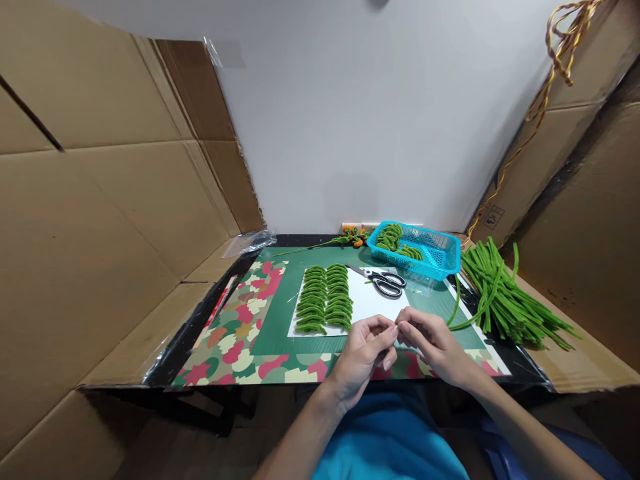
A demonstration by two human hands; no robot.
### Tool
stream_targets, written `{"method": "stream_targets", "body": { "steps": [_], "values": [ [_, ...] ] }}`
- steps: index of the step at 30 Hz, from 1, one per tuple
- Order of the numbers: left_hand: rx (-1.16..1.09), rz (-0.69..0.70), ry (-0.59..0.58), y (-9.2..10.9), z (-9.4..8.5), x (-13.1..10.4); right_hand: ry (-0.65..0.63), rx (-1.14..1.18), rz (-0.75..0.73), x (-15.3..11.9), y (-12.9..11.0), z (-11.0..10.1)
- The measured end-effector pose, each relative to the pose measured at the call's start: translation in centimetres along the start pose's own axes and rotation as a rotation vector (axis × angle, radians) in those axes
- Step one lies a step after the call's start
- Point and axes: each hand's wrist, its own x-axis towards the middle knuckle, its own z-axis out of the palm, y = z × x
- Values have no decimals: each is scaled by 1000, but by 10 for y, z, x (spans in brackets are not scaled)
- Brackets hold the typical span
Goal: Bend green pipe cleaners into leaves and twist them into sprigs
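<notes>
My left hand (369,348) and my right hand (431,341) meet at the table's front edge, fingertips pinched together. Whatever is between those fingers is too small or hidden to make out. Just beyond them lies a white sheet (370,313). Two columns of short, curved green fuzzy pieces (325,299), like bent pipe cleaner, are lined up on its left part. Scissors (383,281) with black and white handles rest on the sheet's upper right, blades pointing left. A long green pipe cleaner (456,303) curves near my right hand from the bundle.
A blue basket (447,263) holding more green pieces (390,239) stands at the back right. Beside it lies a thick bundle of green pipe cleaners (510,300). Orange flowers (356,235) on a green stem lie at the back. Cardboard walls (125,200) flank the table.
</notes>
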Motion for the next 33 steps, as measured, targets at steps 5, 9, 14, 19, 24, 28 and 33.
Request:
{"method": "stream_targets", "body": {
  "steps": [5,9,14,19,24,28,33],
  "values": [
    [230,111,28,2,2,3,-98,285,173,5,2,-8],
    [860,515,55,5,0,7,-81,424,301,3,13,-11],
    [1567,1061,-55,-2,-15,6,-60,335,352,2,12,-8],
    [1178,755,147,-4,-7,1,99,-155,2,1,-1,-3],
    [367,119,38,4,1,3,96,-386,-362,-2,0,-8],
    [46,-163,-125,4,-7,8,28,-508,-474,-2,4,-13],
    [157,-114,-145,4,-7,6,-19,-363,-336,-6,2,-14]
  ]
}}
